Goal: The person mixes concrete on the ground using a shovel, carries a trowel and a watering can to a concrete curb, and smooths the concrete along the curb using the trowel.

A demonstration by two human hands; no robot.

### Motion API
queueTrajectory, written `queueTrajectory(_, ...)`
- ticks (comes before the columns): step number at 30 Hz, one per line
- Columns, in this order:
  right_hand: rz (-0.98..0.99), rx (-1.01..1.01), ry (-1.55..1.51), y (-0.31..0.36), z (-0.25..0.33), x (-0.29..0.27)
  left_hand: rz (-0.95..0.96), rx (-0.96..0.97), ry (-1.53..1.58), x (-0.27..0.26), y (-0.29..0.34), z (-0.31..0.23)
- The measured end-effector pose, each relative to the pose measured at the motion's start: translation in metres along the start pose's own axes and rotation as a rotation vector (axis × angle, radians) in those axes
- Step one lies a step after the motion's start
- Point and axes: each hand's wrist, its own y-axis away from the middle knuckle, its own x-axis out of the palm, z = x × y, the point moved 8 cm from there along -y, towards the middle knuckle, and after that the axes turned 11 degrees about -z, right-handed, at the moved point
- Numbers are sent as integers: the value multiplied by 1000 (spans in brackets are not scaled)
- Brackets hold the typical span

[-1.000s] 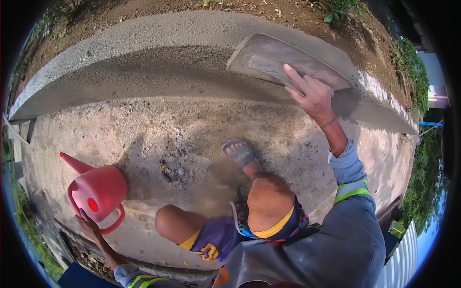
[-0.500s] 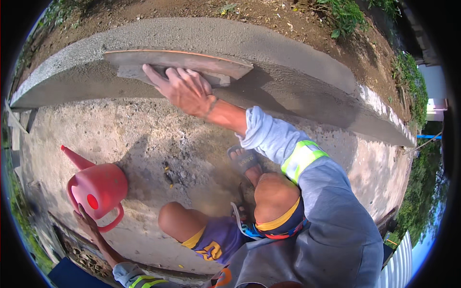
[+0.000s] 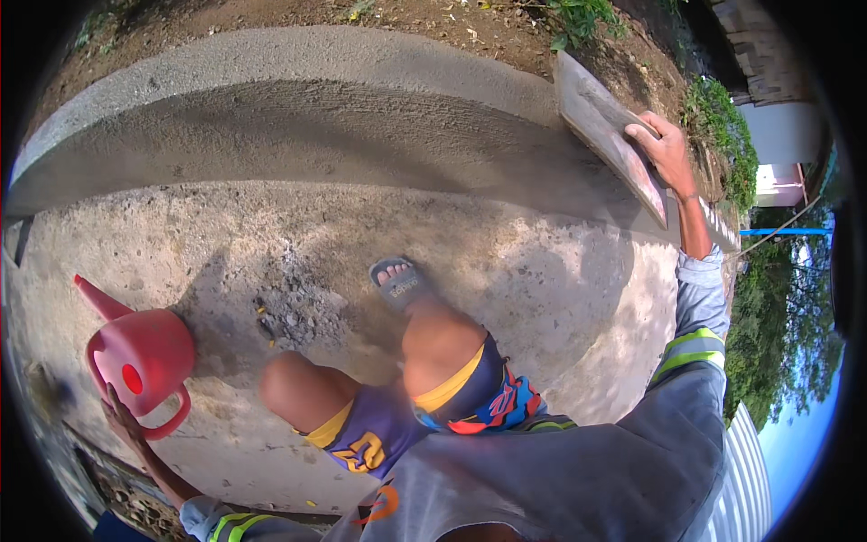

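At the far right, my right hand (image 3: 664, 149) is closed round the handle of a long, flat plastering float (image 3: 610, 135). The float is tilted, its blade at the right part of a low, curved wall of wet grey mortar (image 3: 343, 122). Whether the blade touches the mortar is hard to tell. A red plastic watering can (image 3: 158, 348) stands on the ground at my left, its spout pointing away to the upper left. My left hand (image 3: 125, 423) holds it at the near side, beside the lower handle, with part of the fingers hidden.
Concrete ground (image 3: 542, 289) lies between me and the wall, with a small heap of grey rubble (image 3: 302, 316) near my knees. My sandalled foot (image 3: 397, 280) is planted ahead. Soil and green plants (image 3: 722, 135) border the wall's far side.
My right hand has swung the float from the wall's left-middle to its right part, turning it steeply. My left hand stays at the watering can. The whole view has shifted slightly.
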Motion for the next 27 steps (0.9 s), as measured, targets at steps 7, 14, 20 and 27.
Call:
queueTrajectory(7,120,-201,-53,-47,89,112,23,-3,154,6,16,5)
queueTrajectory(14,146,-523,-224,-93,346,207,-13,-118,39,-26,14,7)
queueTrajectory(20,135,-664,-171,-110,364,166,-34,13,-192,1,6,23)
queueTrajectory(27,223,148,-632,-25,64,10,-11,-47,-39,-15,-4,19)
